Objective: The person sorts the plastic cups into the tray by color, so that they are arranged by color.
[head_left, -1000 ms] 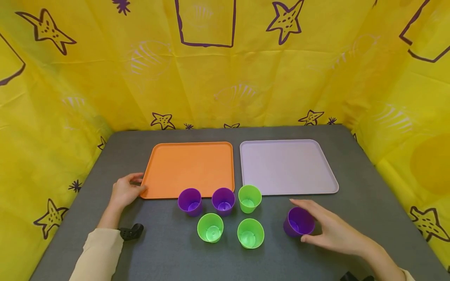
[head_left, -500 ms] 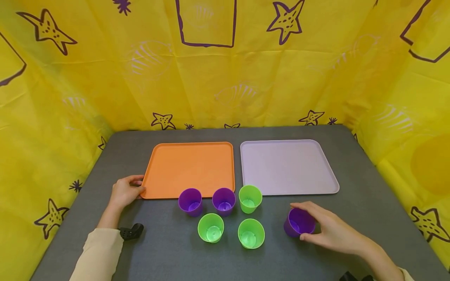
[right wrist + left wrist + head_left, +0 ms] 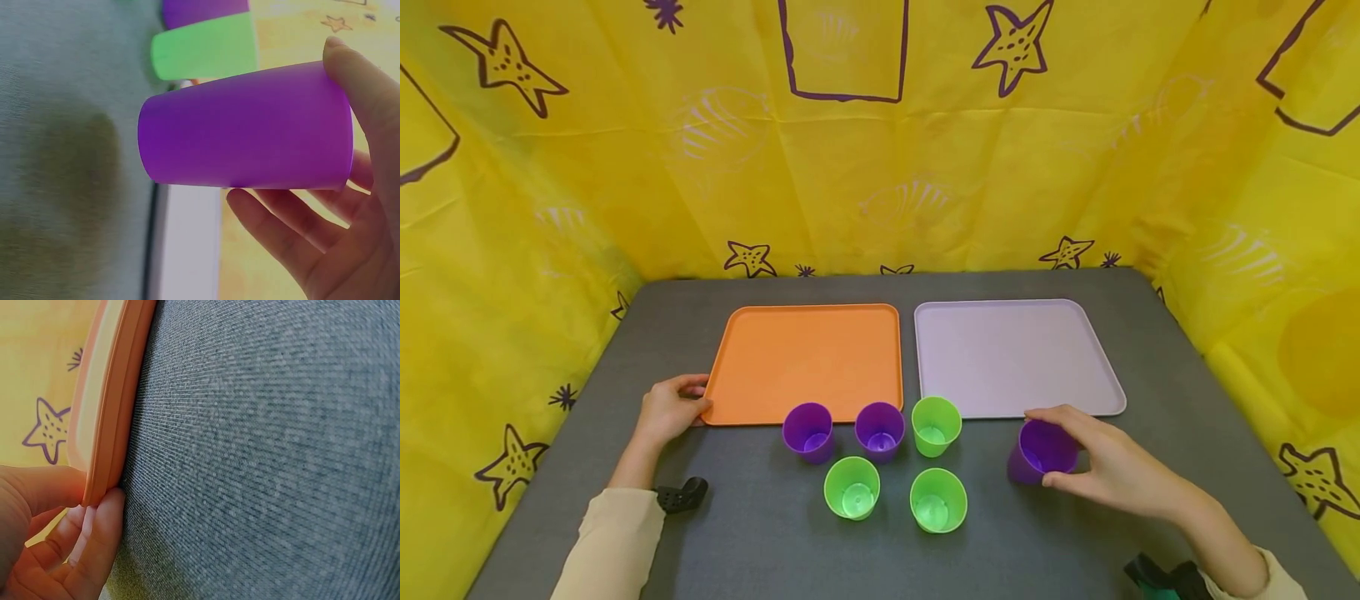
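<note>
My right hand (image 3: 1108, 465) grips the purple cup (image 3: 1036, 458), roughly upright, just nearer me than the lilac tray (image 3: 1015, 358); left of that tray, my left hand (image 3: 668, 408) pinches the orange tray (image 3: 805, 358).

Worktop (image 3: 752, 542): bore left tray (image 3: 805, 358) beside right tray (image 3: 1018, 354).
Back row: 3 cups (image 3: 880, 433) stood before the trays.
Front row: 2 cups (image 3: 852, 490) before those.
Right: 1 more cup (image 3: 1039, 454) was in the right hand (image 3: 1116, 468).
</note>
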{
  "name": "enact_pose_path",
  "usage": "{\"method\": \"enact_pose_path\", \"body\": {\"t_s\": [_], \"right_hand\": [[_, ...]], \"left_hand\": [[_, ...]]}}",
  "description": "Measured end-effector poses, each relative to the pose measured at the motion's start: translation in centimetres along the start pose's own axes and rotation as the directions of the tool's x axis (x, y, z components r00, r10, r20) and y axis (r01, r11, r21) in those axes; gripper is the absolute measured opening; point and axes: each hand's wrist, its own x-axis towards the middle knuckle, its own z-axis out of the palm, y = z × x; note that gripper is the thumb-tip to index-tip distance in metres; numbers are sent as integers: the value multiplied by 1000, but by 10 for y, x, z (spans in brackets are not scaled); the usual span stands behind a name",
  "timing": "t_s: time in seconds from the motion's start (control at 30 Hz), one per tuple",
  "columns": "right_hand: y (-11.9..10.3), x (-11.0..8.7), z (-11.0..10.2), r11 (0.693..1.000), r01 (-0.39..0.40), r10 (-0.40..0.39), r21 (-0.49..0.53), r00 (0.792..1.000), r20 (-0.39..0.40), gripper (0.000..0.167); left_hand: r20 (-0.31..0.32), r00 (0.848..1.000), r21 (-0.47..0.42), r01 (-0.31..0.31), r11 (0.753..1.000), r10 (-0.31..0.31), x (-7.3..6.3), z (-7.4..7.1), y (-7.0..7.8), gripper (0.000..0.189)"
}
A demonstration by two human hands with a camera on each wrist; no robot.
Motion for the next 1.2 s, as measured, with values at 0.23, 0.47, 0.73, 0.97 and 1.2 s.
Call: {"method": "enact_pose_path", "body": {"t_s": [0.23, 0.47, 0.73, 0.97, 1.2], "right_hand": [[-4, 21, -16, 1000, -3, 3, -12, 1000, 19, 70], [-11, 47, -29, 998, 39, -39, 55, 999, 10, 70], [-18, 80, -35, 992, 124, -124, -26, 992, 4, 70], [-24, 105, -34, 990, 130, -130, -50, 991, 12, 67], [-33, 133, -30, 999, 40, -39, -23, 997, 70, 67]], "left_hand": [[-2, 1000, 5, 0, 1000, 0, 1, 0, -2, 44], [9, 1000, -17, 12, 1000, -12, 0, 0, -1, 44], [9, 1000, -8, 9, 1000, -9, -1, -1, 1, 44], [18, 1000, -10, 22, 1000, -22, -1, -1, 2, 44], [26, 999, -5, 28, 1000, -28, 0, -2, 1, 44]]}}
